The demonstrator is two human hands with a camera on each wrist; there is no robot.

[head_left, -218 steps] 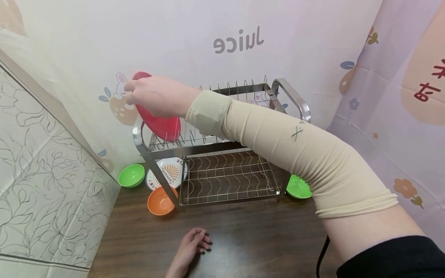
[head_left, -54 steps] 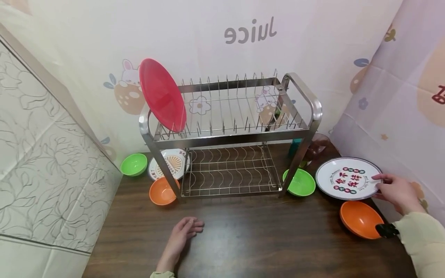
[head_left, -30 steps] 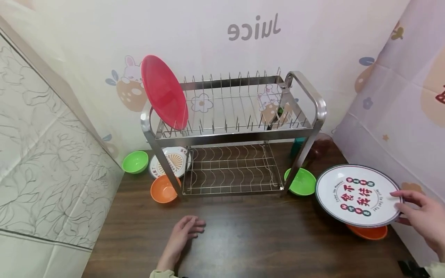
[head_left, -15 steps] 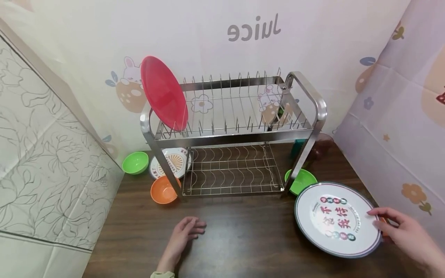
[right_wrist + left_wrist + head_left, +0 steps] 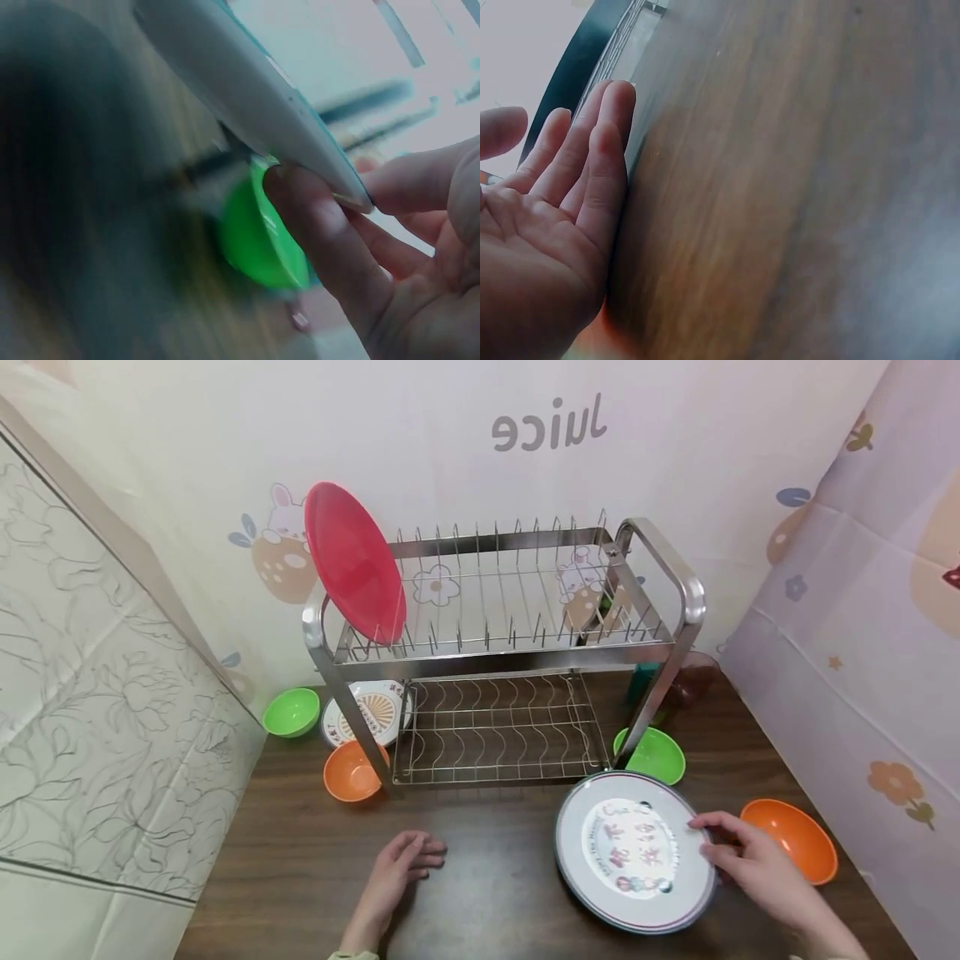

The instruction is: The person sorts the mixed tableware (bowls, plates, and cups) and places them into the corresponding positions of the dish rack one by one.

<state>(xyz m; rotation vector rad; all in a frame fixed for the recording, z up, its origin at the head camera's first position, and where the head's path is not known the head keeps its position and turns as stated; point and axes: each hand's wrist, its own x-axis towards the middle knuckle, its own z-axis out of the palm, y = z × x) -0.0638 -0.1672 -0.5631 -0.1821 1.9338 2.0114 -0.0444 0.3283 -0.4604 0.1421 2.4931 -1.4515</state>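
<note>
A white plate (image 5: 637,852) with a dark rim and red lettering is held above the table's right half. My right hand (image 5: 757,864) pinches its right edge between thumb and fingers. In the right wrist view the plate (image 5: 255,97) is edge-on, the hand (image 5: 390,240) gripping its rim. My left hand (image 5: 390,877) rests on its side on the table, fingers relaxed and holding nothing; the left wrist view shows its palm (image 5: 540,232). A red plate (image 5: 354,564) leans upright in the left end of the two-tier metal dish rack (image 5: 502,657).
Left of the rack are a green bowl (image 5: 291,712), an orange bowl (image 5: 352,772) and another white plate (image 5: 378,710). To its right are a green bowl (image 5: 660,756), an orange bowl (image 5: 795,839) and a dark reddish translucent object (image 5: 690,681). A patterned curtain hangs behind.
Earlier my right hand had the red plate at the rack; that plate now stands there alone. The right hand has taken the white plate and carried it leftward, uncovering the orange bowl.
</note>
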